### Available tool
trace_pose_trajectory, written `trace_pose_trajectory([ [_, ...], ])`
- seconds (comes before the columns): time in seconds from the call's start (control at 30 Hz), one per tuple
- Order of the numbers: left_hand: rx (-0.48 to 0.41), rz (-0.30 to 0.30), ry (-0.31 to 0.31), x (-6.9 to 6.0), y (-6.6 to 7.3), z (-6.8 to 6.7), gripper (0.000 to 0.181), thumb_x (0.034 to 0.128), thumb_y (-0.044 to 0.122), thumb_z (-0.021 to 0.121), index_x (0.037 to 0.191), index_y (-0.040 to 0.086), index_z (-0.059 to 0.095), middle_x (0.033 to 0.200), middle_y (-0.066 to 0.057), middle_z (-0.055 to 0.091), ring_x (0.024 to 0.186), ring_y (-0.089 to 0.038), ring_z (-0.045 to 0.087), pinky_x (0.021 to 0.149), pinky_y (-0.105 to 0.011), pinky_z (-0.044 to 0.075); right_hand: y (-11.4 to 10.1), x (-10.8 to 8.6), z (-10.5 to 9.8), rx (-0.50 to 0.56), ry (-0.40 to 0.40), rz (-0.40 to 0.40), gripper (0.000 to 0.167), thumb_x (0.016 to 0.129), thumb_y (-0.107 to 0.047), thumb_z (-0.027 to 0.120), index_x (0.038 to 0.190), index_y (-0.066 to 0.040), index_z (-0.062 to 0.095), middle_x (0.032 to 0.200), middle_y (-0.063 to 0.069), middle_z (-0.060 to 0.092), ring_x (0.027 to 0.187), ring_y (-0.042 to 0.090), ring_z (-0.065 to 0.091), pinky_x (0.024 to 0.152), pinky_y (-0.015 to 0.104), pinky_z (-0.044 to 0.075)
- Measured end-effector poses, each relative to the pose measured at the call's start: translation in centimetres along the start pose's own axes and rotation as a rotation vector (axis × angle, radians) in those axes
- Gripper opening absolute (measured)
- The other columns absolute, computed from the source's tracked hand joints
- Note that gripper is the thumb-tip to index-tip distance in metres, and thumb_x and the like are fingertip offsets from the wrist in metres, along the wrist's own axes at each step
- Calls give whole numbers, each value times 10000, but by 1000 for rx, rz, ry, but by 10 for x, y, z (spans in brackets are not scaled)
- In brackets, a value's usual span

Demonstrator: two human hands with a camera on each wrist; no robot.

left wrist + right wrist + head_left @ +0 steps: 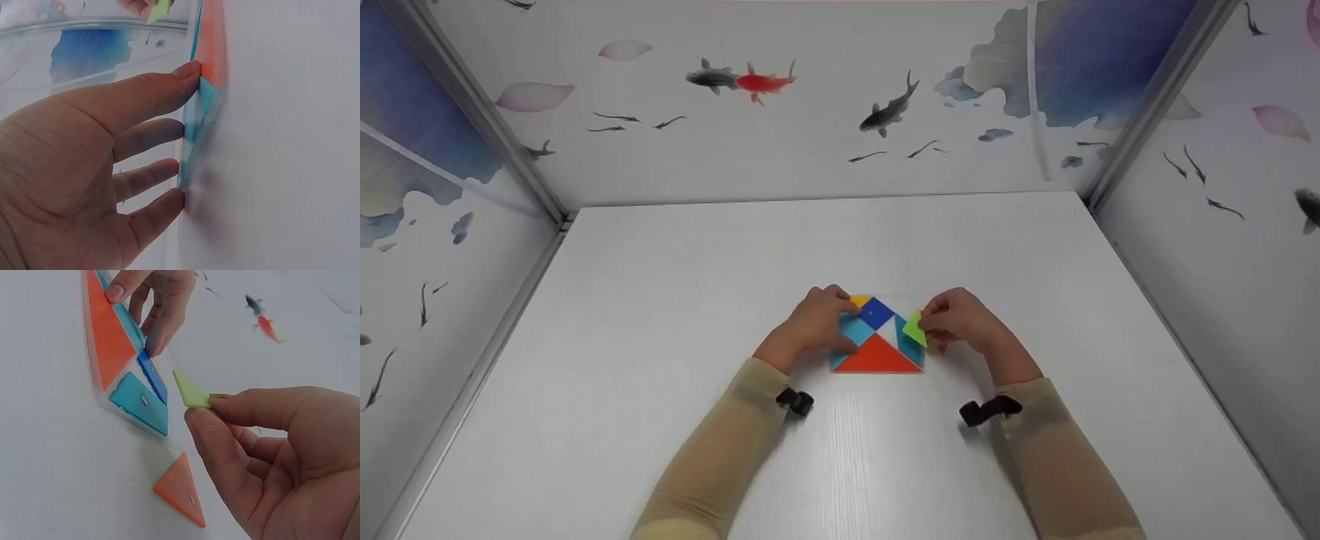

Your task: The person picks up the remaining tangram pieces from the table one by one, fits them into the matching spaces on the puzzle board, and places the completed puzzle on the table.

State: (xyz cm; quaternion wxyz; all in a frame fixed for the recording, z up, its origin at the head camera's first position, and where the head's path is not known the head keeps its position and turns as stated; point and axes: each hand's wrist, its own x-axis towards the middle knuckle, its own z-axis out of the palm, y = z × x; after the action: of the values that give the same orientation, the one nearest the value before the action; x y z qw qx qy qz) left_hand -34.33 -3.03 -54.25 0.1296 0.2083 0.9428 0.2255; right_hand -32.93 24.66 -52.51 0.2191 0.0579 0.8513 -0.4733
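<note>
A tangram in a clear shallow tray (100,398) lies on the white table. In it are a large red-orange triangle (879,358), light-blue pieces (855,328), a dark blue square (874,313), a yellow piece (861,300) and a teal piece (140,406). A white gap shows between the square and the teal piece. My left hand (814,322) rests its spread fingertips on the tangram's left side. Just above the teal piece, my right hand (964,319) pinches a lime-green triangular tangram piece (190,391) between thumb and finger.
A small orange triangle piece (183,492) lies loose on the table (660,360) below my right hand. Walls printed with fish and petals (810,150) stand at the back and both sides. Small black devices (796,402) sit on both wrists.
</note>
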Motion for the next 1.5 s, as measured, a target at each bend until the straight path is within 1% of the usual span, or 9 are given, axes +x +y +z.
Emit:
trace_pose_trajectory([
  [0.2,14,-22,3,-1,2,2,622,841,337,902,1420,226,704,1530,-30,523,1411,-273,448,1150,-418,518,0,5,12,76,98,16,227,999,-195,734,1142,-25,691,1080,137,685,836,210,700,766,237,622],
  [0.4,7,-2,-9,-3,3,1,609,830,328,907,1396,202,721,1514,-53,529,1395,-291,447,1148,-422,514,-4,6,24,140,149,27,213,983,-149,750,1145,-21,694,1101,144,676,829,198,698,750,225,620],
  [0.6,2,24,-10,-5,4,0,609,818,312,912,1383,178,730,1472,-59,558,1356,-295,459,1132,-423,506,-6,7,31,167,141,24,192,970,-111,751,1127,-13,697,1085,140,698,802,183,706,727,225,616],
  [0.8,-8,-5,-14,-5,4,0,610,815,318,918,1383,198,730,1473,-36,552,1363,-271,455,1135,-415,513,-7,5,37,137,134,24,211,954,-119,770,1131,-31,694,1088,144,679,839,210,708,746,231,620],
  [1.0,4,-8,-16,-4,4,1,614,820,329,918,1391,216,724,1478,-27,547,1370,-268,455,1131,-418,520,-7,3,39,119,123,8,232,942,-109,776,1142,-33,689,1043,134,683,865,217,711,775,243,629],
  [1.1,10,-15,-21,-1,7,-1,614,823,333,918,1395,226,721,1481,-21,543,1377,-264,454,1127,-417,525,-8,4,37,109,112,-1,230,949,-115,769,1148,-35,688,1035,124,683,876,216,706,788,246,628],
  [1.17,17,-11,-25,0,8,-2,614,828,340,914,1399,229,718,1487,-22,541,1380,-267,453,1123,-415,527,-8,4,36,96,109,-3,219,948,-112,765,1140,-38,690,1023,119,685,875,215,701,782,245,624],
  [1.3,23,3,-11,3,10,-4,615,829,352,911,1399,225,718,1489,-28,541,1375,-273,456,1101,-410,539,-9,6,35,70,111,-6,211,943,-117,761,1129,-45,693,1015,113,686,870,212,690,772,243,616],
  [1.5,24,0,-24,-1,5,-1,622,824,344,910,1401,212,718,1486,-37,539,1364,-280,460,1098,-402,530,-5,7,43,83,96,-24,201,939,-92,757,1122,-32,696,1015,121,688,875,215,703,793,268,636],
])
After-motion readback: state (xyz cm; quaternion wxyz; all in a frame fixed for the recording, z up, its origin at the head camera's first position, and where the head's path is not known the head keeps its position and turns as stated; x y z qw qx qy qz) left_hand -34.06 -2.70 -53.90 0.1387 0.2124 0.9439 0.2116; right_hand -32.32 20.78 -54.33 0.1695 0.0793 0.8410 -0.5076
